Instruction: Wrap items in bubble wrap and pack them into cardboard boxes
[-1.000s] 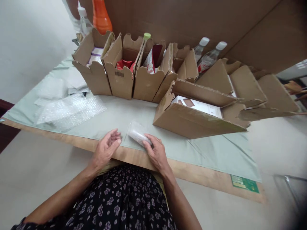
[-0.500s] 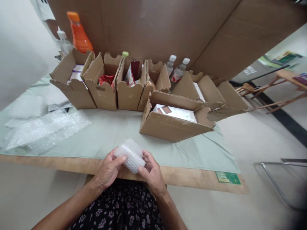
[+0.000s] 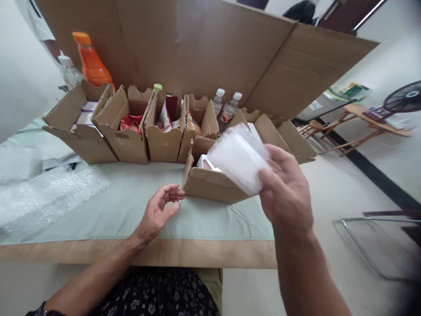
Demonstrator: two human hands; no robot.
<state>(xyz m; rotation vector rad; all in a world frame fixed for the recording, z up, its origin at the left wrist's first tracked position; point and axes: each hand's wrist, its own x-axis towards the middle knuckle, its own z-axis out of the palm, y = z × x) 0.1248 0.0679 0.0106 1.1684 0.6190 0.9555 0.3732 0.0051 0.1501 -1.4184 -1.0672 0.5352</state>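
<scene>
A bubble-wrapped packet (image 3: 239, 159), white and blurred by motion, is pinched in my right hand (image 3: 289, 188). It is raised in front of the nearest cardboard box (image 3: 215, 186) and hides much of that box's opening. Inside the box, part of a white carton (image 3: 204, 162) shows. My left hand (image 3: 162, 210) is held over the green cloth with fingers apart and bent, holding nothing, close to the box's left corner.
Several cardboard boxes (image 3: 131, 147) stand in a row behind, holding packets. An orange bottle (image 3: 94, 66) and clear bottles (image 3: 229, 109) stand behind them, before a tall cardboard panel (image 3: 204, 48). Bubble wrap (image 3: 55, 193) lies at left. A fan (image 3: 408, 96) stands on a wooden stool at right.
The bubble-wrapped packet has gone from between both hands at the table edge up and right in my right hand. My left hand has let go of it. The view has shifted.
</scene>
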